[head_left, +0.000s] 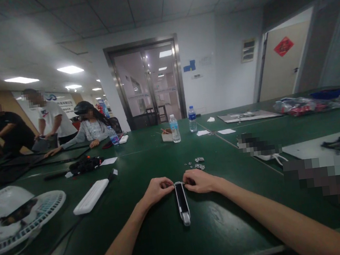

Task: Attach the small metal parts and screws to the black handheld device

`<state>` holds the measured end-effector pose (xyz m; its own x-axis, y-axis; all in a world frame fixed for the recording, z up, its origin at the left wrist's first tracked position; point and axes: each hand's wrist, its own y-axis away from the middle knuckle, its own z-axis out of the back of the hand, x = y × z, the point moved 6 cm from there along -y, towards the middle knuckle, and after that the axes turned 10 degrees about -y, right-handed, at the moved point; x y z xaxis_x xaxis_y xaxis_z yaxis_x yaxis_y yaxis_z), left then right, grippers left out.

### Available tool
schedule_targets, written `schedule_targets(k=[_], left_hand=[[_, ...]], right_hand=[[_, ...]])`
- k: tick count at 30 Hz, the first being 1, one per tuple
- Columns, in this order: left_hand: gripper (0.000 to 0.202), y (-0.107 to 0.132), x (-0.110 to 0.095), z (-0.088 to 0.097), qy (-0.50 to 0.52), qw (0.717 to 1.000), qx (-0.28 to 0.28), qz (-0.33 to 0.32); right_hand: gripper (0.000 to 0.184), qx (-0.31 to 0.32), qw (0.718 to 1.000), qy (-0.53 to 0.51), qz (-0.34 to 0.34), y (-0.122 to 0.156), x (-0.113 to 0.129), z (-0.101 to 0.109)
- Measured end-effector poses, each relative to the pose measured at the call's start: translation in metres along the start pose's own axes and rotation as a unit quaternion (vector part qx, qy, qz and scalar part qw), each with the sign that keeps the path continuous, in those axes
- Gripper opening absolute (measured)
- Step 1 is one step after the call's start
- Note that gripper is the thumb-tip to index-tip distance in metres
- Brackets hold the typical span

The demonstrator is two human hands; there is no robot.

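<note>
A long, narrow white-rimmed device (182,201) with a dark recessed middle lies on the green table, its pale rounded end towards me. At the left side of its far end, my left hand (158,191) is closed in a pinch. My right hand (198,180) is closed at the right side of that same end, fingers curled. Tiny bits show at the fingertips of both hands, too small to name. Just beyond my right hand lie small metal pieces (200,166) and several tiny loose parts (188,164).
A white power strip (92,197) and a white fan part (23,220) lie to the left. Water bottles (174,129) and a small box (167,135) stand farther back. A white board (328,144) lies right. A seated person (87,128) rests hands on the table at left.
</note>
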<state>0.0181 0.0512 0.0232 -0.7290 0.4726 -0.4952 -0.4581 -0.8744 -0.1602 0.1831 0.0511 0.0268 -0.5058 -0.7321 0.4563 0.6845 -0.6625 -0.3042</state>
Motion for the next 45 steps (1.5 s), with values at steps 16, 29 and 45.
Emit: schedule_targets(k=[16, 29, 45], left_hand=[[0.032, 0.0, -0.003, 0.0, -0.007, 1.0, 0.023, -0.003], [0.041, 0.002, -0.004, 0.014, 0.16, 0.985, -0.039, 0.045], [0.027, 0.007, 0.008, 0.015, -0.052, 0.99, -0.019, 0.126]], right_hand=[[0.008, -0.046, 0.974, 0.159, -0.153, 0.013, -0.066, 0.045], [0.017, -0.114, 0.968, 0.181, 0.134, -0.01, 0.052, -0.002], [0.014, -0.013, 0.997, 0.079, -0.013, 0.0, 0.009, -0.001]])
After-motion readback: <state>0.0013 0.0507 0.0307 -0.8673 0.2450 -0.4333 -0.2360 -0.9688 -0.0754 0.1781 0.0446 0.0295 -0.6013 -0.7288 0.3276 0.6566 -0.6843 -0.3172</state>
